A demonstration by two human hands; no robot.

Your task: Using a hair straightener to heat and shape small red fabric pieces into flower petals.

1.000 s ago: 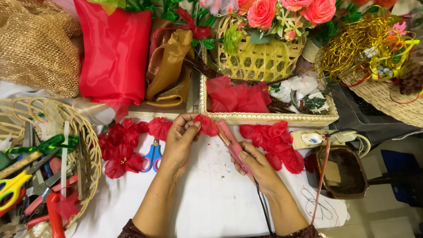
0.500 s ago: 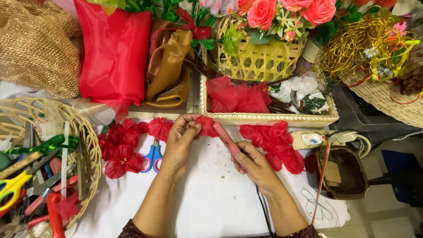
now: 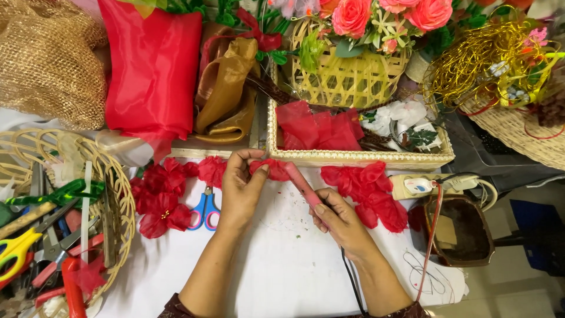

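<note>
Item one: left hand (image 3: 241,191), fingers closed narrowly on a small red fabric flower (image 3: 272,169), held just above the white desk (image 3: 282,265) and just in front of the gold-rimmed tray (image 3: 353,158).

Item two: right hand (image 3: 340,221), wrapped around a pink glue gun (image 3: 303,184); its tip touches the flower, and its black cord (image 3: 350,282) trails back toward us beside the forearm.

Item three: finished red flowers in two groups, one heap (image 3: 162,197) left of the left hand, one heap (image 3: 368,188) right of the gun. Blue-handled scissors (image 3: 204,207) lie just beside the left wrist.

Item four: in the tray, folded red cloth (image 3: 318,129) and white blooms; behind it a woven basket (image 3: 347,79) of pink roses. Further left, a red cloth bundle (image 3: 153,73) and gold ribbon (image 3: 226,94).

Item five: round wicker tray (image 3: 115,200) of tools at far left; power strip (image 3: 424,185) and a brown bowl (image 3: 462,229) at right.

Risks, as we judge them: the left fingertips sit very close to the gun's tip, so hot glue could burn them. Excess glue might string onto the desk or stain the petals. The cord near the right forearm could snag and jerk the tip off its mark. A loose pinch could let the petals spring apart before the glue sets.
</note>
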